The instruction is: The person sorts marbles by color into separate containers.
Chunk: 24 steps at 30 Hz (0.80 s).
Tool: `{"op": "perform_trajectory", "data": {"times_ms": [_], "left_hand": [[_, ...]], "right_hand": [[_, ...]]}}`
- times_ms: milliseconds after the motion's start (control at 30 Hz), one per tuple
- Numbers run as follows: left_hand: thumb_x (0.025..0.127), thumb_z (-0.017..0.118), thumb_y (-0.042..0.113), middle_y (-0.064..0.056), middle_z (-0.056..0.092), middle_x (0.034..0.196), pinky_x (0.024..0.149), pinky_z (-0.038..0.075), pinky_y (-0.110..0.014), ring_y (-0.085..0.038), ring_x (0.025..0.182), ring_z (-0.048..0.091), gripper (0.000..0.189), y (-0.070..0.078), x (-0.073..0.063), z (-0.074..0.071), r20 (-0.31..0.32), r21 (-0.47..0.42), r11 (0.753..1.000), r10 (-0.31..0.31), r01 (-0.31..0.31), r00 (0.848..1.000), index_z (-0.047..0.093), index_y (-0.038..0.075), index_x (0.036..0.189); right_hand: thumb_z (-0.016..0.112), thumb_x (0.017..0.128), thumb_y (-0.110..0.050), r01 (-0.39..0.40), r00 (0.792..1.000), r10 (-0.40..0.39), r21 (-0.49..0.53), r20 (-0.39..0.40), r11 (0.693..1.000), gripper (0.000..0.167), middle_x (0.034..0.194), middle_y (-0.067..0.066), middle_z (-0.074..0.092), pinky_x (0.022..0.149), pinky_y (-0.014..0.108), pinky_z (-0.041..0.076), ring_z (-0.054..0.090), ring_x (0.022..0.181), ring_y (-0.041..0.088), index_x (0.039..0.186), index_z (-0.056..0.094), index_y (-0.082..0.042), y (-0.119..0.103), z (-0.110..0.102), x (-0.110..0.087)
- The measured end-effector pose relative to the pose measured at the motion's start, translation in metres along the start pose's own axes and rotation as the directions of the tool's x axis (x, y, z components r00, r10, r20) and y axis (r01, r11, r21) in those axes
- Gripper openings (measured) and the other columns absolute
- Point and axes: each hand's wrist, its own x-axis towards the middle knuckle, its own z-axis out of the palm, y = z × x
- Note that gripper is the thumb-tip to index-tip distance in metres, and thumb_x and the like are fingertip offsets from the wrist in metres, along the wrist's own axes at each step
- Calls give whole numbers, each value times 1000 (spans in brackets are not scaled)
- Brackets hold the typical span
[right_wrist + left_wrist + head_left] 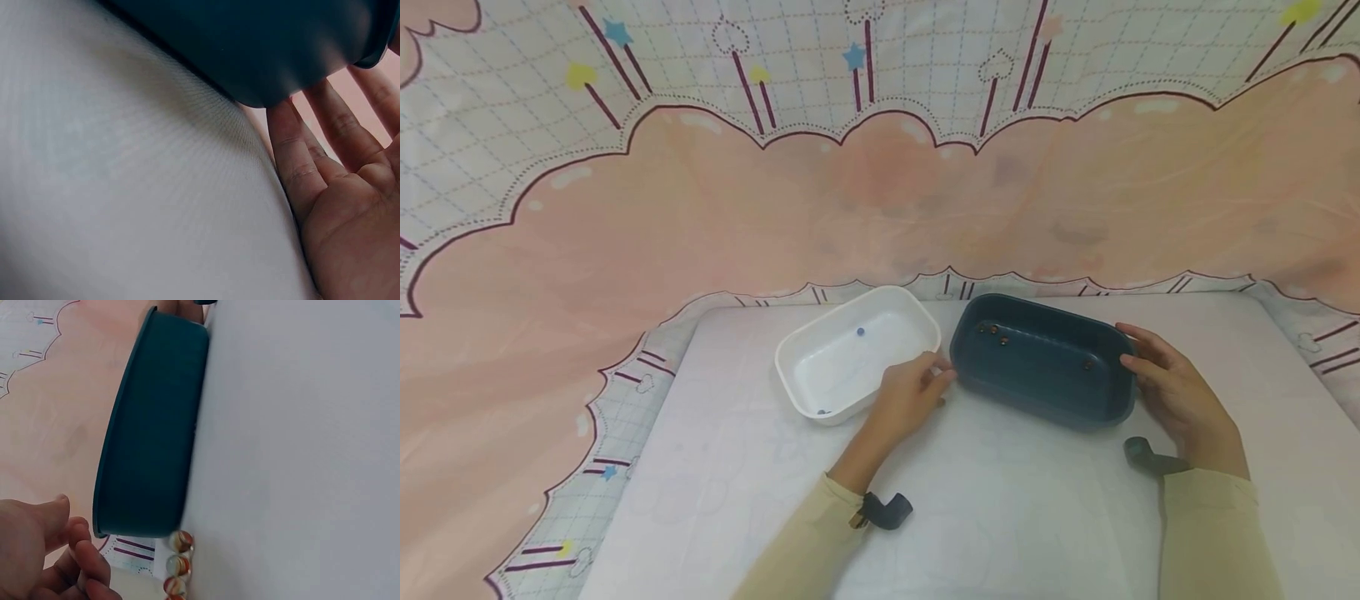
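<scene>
My right hand (1183, 396) holds the right end of a dark blue rectangular tray (1037, 392). In the right wrist view, the fingers (294, 144) of that hand lie against the tray's end wall. Several small amber marbles (994, 330) lie inside the tray. My left hand (910, 396) is between this tray and a white tray (790, 367), its fingers loosely bent by the dark tray's left end. The left wrist view shows no thing in its grasp. Several striped glass marbles (178, 565) form a row by the dark tray's end there.
The white tray contains a blue marble (861, 332) and another small marble (822, 412) near its front corner. A white cloth (1000, 508) covers the table. Behind it hangs a patterned peach curtain (880, 200). Dark wrist mounts (887, 510) stick out from both sleeves.
</scene>
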Motion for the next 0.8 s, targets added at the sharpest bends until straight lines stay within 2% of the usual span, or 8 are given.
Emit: {"op": "perform_trajectory", "data": {"times_ms": [133,233,300,500,633,700,800], "left_hand": [[103,61,32,2,73,81,58,46,-23,-5,64,60,17,-5,-7,-3,23,10,1000,-30,29,999,68,22,114],[104,59,34,5,70,78,60,45,-24,-8,65,57,20,-9,-13,-4,33,40,998,-52,50,998,69,22,117],[104,59,34,7,68,78,61,46,-25,-9,65,56,23,-11,-16,-4,32,58,997,-55,53,998,69,22,121],[103,61,33,5,74,98,72,51,-26,-8,74,60,30,-16,-23,-3,28,87,995,-59,57,998,66,19,130],[103,61,34,1,75,113,83,56,-32,-11,88,67,33,-19,-28,-3,19,107,991,-83,80,996,65,19,132],[103,61,34,0,74,119,88,56,-35,-12,95,68,34,-21,-30,-3,15,115,989,-93,91,996,65,19,133],[103,61,34,0,73,120,89,55,-35,-11,92,65,35,-23,-32,-2,11,128,987,-95,93,995,64,18,134]], "right_hand": [[54,104,-2,-5,1000,5,3,-5,1000,56,138,-14,51,105,16,25,45,124,-1,156,42,-18,0,0,0],[55,104,-2,-13,1000,13,-3,-15,1000,56,137,-15,51,104,16,25,44,123,-1,156,42,-18,-1,0,0],[55,104,-3,-18,1000,18,-7,-21,1000,57,138,-15,50,108,17,24,44,124,-2,156,42,-19,-1,0,0],[55,104,-3,-14,1000,14,-15,-16,1000,57,139,-16,50,118,20,17,45,126,-4,157,40,-17,-1,0,0],[55,104,-2,0,1000,0,-15,-13,1000,56,137,-15,52,114,18,21,47,124,-4,156,42,-17,-1,1,0],[55,103,-2,10,1000,-10,-10,-9,1000,55,136,-15,53,108,16,25,48,124,-3,155,44,-17,-1,2,0],[54,104,-1,17,1000,-17,-8,-4,1000,54,136,-15,53,103,14,26,48,123,-3,155,44,-17,-1,2,0]]}}
